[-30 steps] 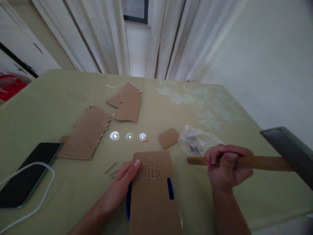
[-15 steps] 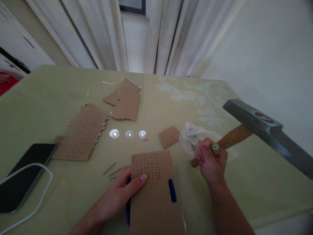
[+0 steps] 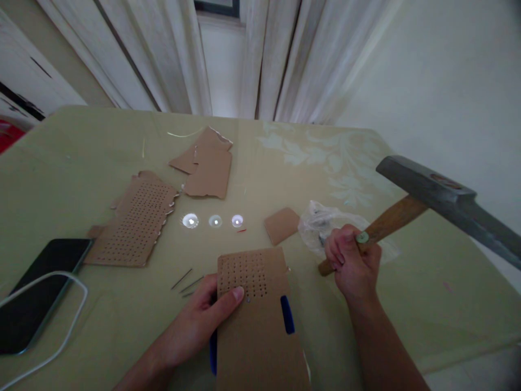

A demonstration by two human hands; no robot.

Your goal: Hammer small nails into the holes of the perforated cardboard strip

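In the head view, the table [image 3: 268, 182] before you wears a pale yellow-green cover with a whitish leaf pattern [image 3: 321, 155] towards its far right. Beyond its far edge hang pale curtains [image 3: 175, 60], with a window [image 3: 217, 7] cut off at the top between them; a plain wall [image 3: 451, 81] rises on your right, and something red [image 3: 8, 134] shows at the far left. On your left lie a dark phone [image 3: 38, 304], crossed by a white cable [image 3: 81, 312], and a ragged perforated cardboard [image 3: 134, 228]. Further off are cardboard scraps [image 3: 211, 176]; nearer the middle, three bright round spots [image 3: 215, 221] sit in a row. A small cardboard piece [image 3: 281, 225] lies just beside a clear plastic bag [image 3: 319, 214], and thin metal pins [image 3: 181, 278] lie near your left hand [image 3: 209, 307].

That hand grips the left edge of the cardboard strip [image 3: 256, 347], thumb on top by the punched holes; its other fingers are partly hidden. The strip is close in front of you, with a blue part [image 3: 287, 315] at its right edge. Your right hand [image 3: 354, 263] is closed round the wooden handle of the hammer [image 3: 439, 189], whose head is up over the table's right side.

A second ago you held the handle nearly level, with the head partly out of view; now it slants upward. Your left thumb has slid down from the strip's upper left edge, and one of three grey dots below the holes now shows beside it
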